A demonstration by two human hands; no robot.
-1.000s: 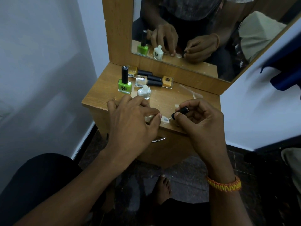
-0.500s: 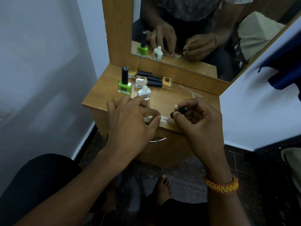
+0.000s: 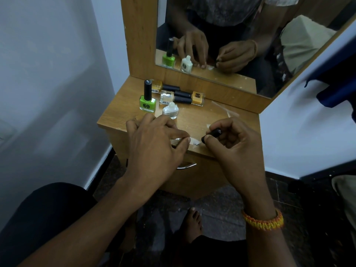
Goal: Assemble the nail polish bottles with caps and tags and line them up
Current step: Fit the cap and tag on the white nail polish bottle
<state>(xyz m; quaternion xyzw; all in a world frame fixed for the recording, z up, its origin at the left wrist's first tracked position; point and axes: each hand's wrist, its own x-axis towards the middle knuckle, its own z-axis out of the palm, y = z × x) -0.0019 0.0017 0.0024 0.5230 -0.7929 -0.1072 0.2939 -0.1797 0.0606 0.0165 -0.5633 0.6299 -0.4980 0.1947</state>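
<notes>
Your left hand (image 3: 154, 143) lies flat on the wooden table (image 3: 194, 120), fingers nearly straight, and its fingertips press a small clear tag (image 3: 178, 140) down on the front edge; I think you hold it there so that it does not slide. Your right hand (image 3: 231, 149) is curled, and its thumb and fingers pinch a black cap (image 3: 212, 134), which points toward the tag, just beside your left fingertips. It seems you bring the cap to the tag to join them.

Beyond your left hand stands the green bottle (image 3: 147, 102), upright and already capped, so it looks finished. Just beside it, and closest to your left fingers, stands a clear bottle (image 3: 170, 110) with a bare neck; probably the cap belongs to it. Behind these two, three more bottles (image 3: 181, 96) lie on their sides with black caps on, two yellow and one clear, touching each other. They are not yet lined up. Beyond your right hand lie some clear scraps (image 3: 225, 110).
</notes>
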